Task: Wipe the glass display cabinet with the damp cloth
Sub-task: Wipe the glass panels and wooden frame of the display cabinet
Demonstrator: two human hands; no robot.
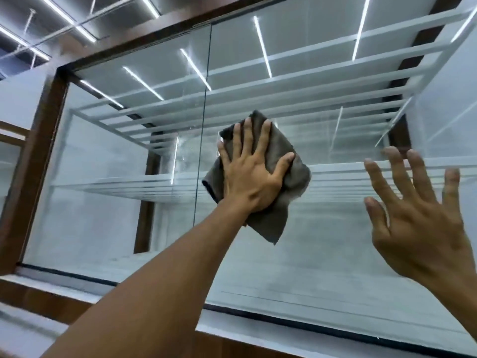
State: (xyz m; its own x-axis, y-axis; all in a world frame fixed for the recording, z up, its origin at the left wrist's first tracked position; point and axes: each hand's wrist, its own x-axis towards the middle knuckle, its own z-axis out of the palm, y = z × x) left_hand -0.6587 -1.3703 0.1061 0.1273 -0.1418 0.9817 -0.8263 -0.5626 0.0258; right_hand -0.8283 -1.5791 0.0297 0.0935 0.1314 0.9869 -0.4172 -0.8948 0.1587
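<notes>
**Glass front, cloth pressed flat under one palm**

Overhead, strip lights (64, 19) run across a dark ceiling and show again as bright lines in the glass display cabinet (116, 223), which fills most of the view from below. A brown wooden frame (33, 156) borders the cabinet, and a vertical seam (204, 120) divides the front into two panes. Pale shelves (116, 187) show faintly behind the glass.

The grey cloth (271, 215) lies flat against the right pane, just beside the seam. The left hand (250, 182) covers its middle with the palm, fingers straight and spread upward, thumb out to the right, pressing rather than gripping. Cloth shows past the fingertips at the top, and a loose corner hangs below the wrist.

The right hand (423, 223) is raised well to the right of the cloth, fingers straight and spread, holding nothing. Whether it touches the glass cannot be told.
</notes>
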